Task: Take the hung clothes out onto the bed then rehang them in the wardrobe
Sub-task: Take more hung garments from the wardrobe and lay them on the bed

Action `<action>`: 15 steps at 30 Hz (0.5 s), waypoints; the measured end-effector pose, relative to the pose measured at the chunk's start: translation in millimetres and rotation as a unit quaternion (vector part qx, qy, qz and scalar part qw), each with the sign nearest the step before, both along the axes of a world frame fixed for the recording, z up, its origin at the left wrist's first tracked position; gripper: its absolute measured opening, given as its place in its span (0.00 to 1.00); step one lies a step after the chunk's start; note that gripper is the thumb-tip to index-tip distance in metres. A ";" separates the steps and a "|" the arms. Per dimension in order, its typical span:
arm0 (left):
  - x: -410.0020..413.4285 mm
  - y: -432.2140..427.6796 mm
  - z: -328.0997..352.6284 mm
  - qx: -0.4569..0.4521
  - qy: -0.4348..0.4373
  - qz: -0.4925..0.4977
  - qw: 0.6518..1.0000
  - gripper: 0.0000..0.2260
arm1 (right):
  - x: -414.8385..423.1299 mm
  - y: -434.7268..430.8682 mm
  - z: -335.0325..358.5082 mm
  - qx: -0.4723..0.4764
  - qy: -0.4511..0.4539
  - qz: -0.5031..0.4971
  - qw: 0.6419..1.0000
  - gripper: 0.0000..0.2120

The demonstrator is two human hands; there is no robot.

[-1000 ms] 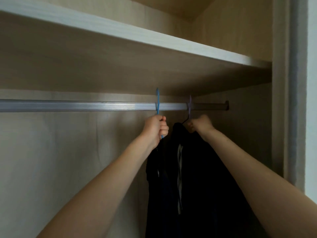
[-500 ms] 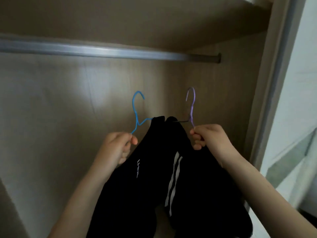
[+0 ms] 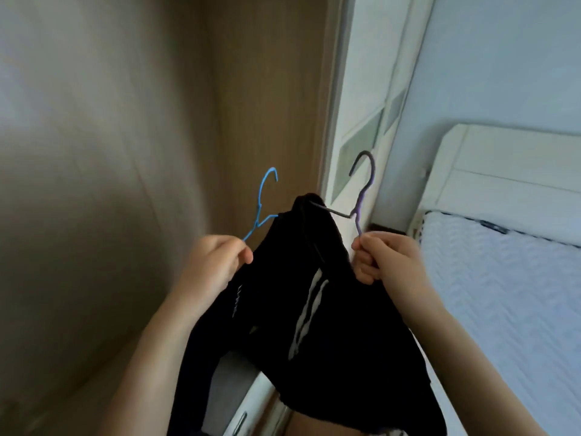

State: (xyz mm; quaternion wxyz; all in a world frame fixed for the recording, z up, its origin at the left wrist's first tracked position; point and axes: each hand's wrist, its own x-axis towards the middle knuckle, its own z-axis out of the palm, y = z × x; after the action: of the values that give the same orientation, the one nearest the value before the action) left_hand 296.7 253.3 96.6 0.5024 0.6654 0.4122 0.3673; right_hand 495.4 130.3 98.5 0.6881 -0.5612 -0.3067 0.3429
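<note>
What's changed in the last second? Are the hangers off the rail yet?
Yes. The blue hanger and purple hanger were lifted off the rail, lowered and carried right, out of the wardrobe toward the bed, which is now in view; the rail is not. Unchanged: the left hand grips the blue one, the right hand the purple one, black clothes still on both.

light: dim, brighter at right | blur: motion smear left | edges: wide-angle bending
</note>
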 end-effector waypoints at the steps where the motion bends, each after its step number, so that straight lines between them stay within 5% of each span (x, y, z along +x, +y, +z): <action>1: 1.7 -10.1 4.1 0.011 0.005 -0.027 1.000 0.14 | 3.8 -22.6 3.4 0.006 0.002 -0.022 1.000 0.14; 8: 65.9 -64.6 29.6 0.002 -0.014 -0.200 0.980 0.12 | 37.1 -179.3 27.6 0.001 0.014 -0.227 0.974 0.12; 15: 199.6 -120.6 52.4 0.036 -0.027 -0.359 0.932 0.15 | 81.5 -299.7 34.7 -0.032 -0.034 -0.414 0.909 0.11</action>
State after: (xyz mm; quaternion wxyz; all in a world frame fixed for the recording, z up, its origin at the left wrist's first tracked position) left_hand 496.3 132.8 149.1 0.5871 0.7768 0.1181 0.1948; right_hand 576.9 -169.4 133.2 0.7393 -0.6705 -0.0592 0.0174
